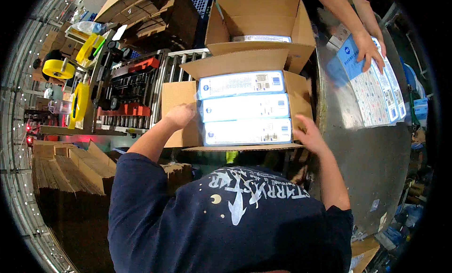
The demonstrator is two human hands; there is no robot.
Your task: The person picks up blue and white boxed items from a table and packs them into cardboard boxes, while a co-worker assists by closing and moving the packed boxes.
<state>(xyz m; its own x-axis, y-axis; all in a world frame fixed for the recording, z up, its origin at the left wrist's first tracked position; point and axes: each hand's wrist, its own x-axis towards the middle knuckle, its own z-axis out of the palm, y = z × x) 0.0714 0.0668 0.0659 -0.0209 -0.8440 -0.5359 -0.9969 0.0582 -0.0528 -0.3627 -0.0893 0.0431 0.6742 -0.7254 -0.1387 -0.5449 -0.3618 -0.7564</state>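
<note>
between the left hand (181,116), curled at a flap (181,95), grip unclear, and loosely spread right hand (309,135), packs (245,108) lie lengthwise across.

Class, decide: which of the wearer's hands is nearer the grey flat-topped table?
Right. The right hand is close to the left edge of the table; the left hand is at the left flap of the open brown cardboard box, farther away.

A smooth grey metal table (365,174) carries flat blue-and-white rectangular packs (372,91), set together, and a small pale scrap (374,205). Left of it, beside a silver metal roller conveyor (175,68), an open brown cardboard carton (180,95) hides whatever supports it.
</note>
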